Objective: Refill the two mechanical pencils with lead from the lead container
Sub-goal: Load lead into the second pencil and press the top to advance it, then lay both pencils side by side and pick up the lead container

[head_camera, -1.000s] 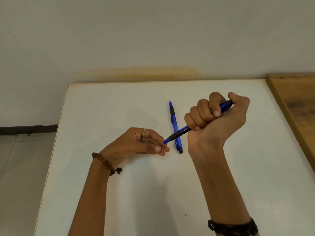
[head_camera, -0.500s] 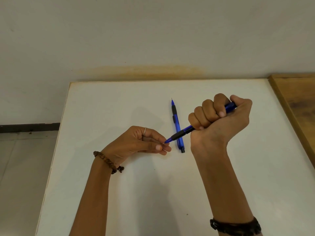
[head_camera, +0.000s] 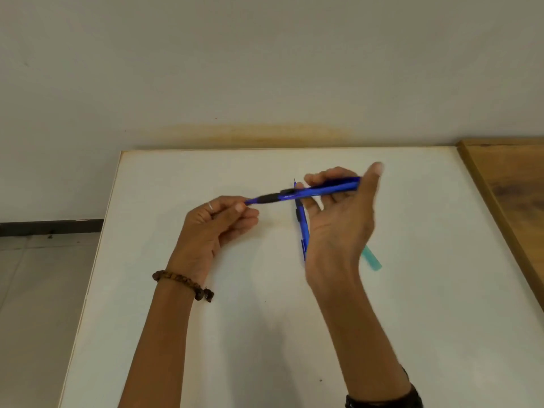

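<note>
Left hand [head_camera: 219, 220]: ours, fingers curled, thumb and forefinger pinched together at the tip end of the raised pencil; whether a lead sits between them we cannot tell, too fine to see.
Right hand [head_camera: 338, 231]: ours, palm turned toward us, fingers loosened and spread; the raised pencil's rear half rests across the fingers [head_camera: 319, 179] rather than being clenched, thumb standing free.
Held item: blue plastic mechanical pencil with black rubber grip [head_camera: 300, 194], lying near level in the air, tip toward the left hand, cap end toward the right; somewhat blurred.
Second item: matching blue mechanical pencil [head_camera: 300, 222], flat on the table, tip pointing away from us, crossed under the held one and partly hidden by the right hand.
Lead container: pale teal translucent plastic case [head_camera: 371, 260], on the table just past the right wrist, mostly covered.
Surface: white rectangular table [head_camera: 176, 319]; brown wooden board [head_camera: 512, 195] abutting its right edge.
Step in hand: we judge the first pencil is being attended to at its tip, perhaps checking or seating the lead.
Next move: we judge it calls for a firmer right-hand hold, then setting this pencil down clear of the other and turning to the second.
</note>
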